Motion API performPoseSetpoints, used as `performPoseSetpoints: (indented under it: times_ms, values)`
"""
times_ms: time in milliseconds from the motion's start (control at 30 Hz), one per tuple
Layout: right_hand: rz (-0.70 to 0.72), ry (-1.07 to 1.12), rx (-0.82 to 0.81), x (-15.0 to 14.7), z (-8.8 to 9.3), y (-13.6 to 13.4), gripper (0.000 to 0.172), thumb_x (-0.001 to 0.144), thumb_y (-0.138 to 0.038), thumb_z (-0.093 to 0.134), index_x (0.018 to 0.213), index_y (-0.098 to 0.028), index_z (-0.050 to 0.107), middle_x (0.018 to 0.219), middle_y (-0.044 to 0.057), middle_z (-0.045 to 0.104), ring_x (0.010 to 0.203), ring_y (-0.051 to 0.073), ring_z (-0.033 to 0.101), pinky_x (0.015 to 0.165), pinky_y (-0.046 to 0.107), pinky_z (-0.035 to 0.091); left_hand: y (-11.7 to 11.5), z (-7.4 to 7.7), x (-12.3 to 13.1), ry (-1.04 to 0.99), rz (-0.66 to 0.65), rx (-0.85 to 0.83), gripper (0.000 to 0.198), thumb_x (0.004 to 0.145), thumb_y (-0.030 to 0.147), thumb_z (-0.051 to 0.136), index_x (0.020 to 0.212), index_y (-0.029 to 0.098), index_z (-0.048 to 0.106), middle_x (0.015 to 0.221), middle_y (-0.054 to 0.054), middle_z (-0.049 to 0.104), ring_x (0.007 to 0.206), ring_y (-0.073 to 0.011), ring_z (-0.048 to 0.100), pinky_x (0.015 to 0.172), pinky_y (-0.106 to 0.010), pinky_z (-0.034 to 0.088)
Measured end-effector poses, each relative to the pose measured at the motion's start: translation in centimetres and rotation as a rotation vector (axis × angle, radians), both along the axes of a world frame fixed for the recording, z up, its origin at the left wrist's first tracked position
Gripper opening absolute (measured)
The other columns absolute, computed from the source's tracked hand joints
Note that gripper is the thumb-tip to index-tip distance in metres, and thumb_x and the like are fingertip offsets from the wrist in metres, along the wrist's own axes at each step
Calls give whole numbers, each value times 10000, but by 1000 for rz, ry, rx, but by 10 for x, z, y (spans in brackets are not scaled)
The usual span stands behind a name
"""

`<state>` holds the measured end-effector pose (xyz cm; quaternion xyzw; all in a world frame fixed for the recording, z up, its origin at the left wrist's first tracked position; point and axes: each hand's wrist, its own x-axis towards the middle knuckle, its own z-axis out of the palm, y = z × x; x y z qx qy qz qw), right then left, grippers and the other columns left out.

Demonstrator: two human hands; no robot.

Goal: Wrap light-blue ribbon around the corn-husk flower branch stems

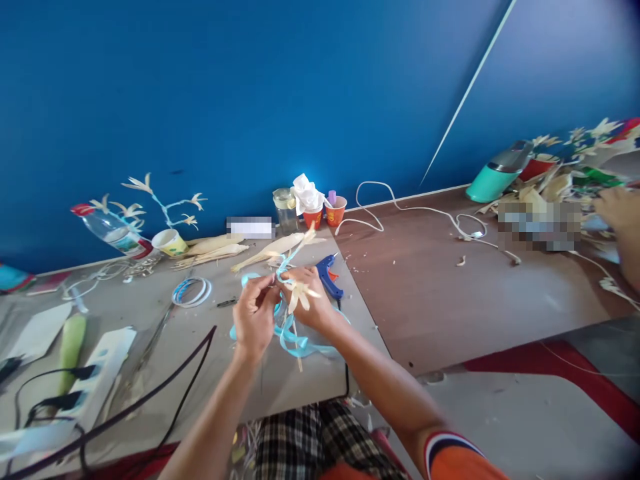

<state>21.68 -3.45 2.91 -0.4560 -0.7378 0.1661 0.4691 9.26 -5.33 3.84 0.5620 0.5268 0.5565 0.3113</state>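
Both hands meet over the grey table, around a thin stem wrapped in light blue ribbon (286, 265). My left hand (254, 313) pinches the stem and ribbon from the left, its fingers closed. On the right side my right hand (309, 293) is closed on the same stem, its fingertips partly hidden. A pale husk flower (301, 295) hangs from the stem in front of my right hand. Loose loops of blue ribbon (295, 341) trail below the hands onto the table. Just right of my right hand lies a blue glue gun (330, 276).
Behind the hands are dried husks (267, 252), red paper cups (335, 212) and a glass jar (286, 212). A ribbon roll (191, 292) and power strip (107, 363) lie left. At far right, another person's hand (617, 207) is near a green bottle (500, 173).
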Motion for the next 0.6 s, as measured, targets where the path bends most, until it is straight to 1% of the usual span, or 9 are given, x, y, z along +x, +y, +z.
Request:
performPoseSetpoints:
  times_ms: [100, 167, 200, 267, 333, 433, 533, 600]
  values:
    - [165, 288, -130, 3, 12, -6, 247, 854, -226, 417, 632, -178, 514, 611, -10, 533, 606, 126, 491, 625, 249, 356, -5, -1, 9, -120, 47, 55, 177, 731, 293, 694, 871, 191, 726, 739, 5, 624, 656, -117, 574, 619, -230, 456]
    - [269, 431, -231, 5, 17, -9, 227, 837, -253, 431, 638, -182, 515, 586, -18, 517, 572, 119, 475, 565, 228, 362, -7, -2, 16, -173, 70, 54, 193, 753, 306, 673, 900, 188, 714, 659, 24, 592, 568, -99, 536, 554, -218, 430]
    - [293, 478, -262, 7, 18, -10, 190, 813, -258, 459, 650, -182, 520, 581, -22, 519, 565, 117, 474, 546, 222, 364, -7, -2, 19, -174, 73, 52, 197, 759, 306, 665, 909, 187, 709, 641, 27, 588, 540, -93, 524, 536, -214, 422]
    - [264, 539, -284, 10, 17, -10, 139, 765, -264, 507, 655, -181, 524, 578, -25, 519, 559, 113, 472, 528, 213, 368, -7, -3, 24, -147, 75, 57, 191, 754, 295, 659, 904, 184, 702, 677, 17, 614, 527, -90, 529, 524, -214, 426]
    - [188, 591, -291, 13, 16, -8, 130, 739, -274, 519, 650, -179, 523, 583, -24, 513, 567, 111, 472, 529, 209, 375, -5, -3, 28, -119, 70, 78, 168, 734, 270, 659, 872, 182, 696, 774, -4, 653, 565, -100, 561, 538, -219, 443]
    - [169, 677, -362, 15, 14, -4, 132, 728, -286, 501, 644, -185, 510, 560, -29, 491, 534, 107, 464, 496, 205, 374, -1, -5, 31, -106, 23, 48, 169, 742, 251, 648, 889, 183, 696, 739, -2, 660, 590, -109, 568, 553, -214, 445]
    - [158, 725, -402, 13, 12, 0, 129, 710, -284, 500, 620, -191, 492, 516, -39, 469, 471, 99, 435, 439, 202, 341, 4, -7, 34, -195, -36, 8, 163, 746, 240, 648, 893, 183, 686, 689, 12, 645, 563, -102, 549, 552, -213, 445]
    - [128, 726, -395, 10, 10, 3, 138, 696, -273, 500, 586, -195, 471, 483, -46, 451, 433, 93, 406, 408, 202, 307, 7, -8, 37, -304, -80, -18, 144, 746, 233, 648, 879, 183, 673, 676, 21, 635, 538, -95, 532, 555, -219, 453]
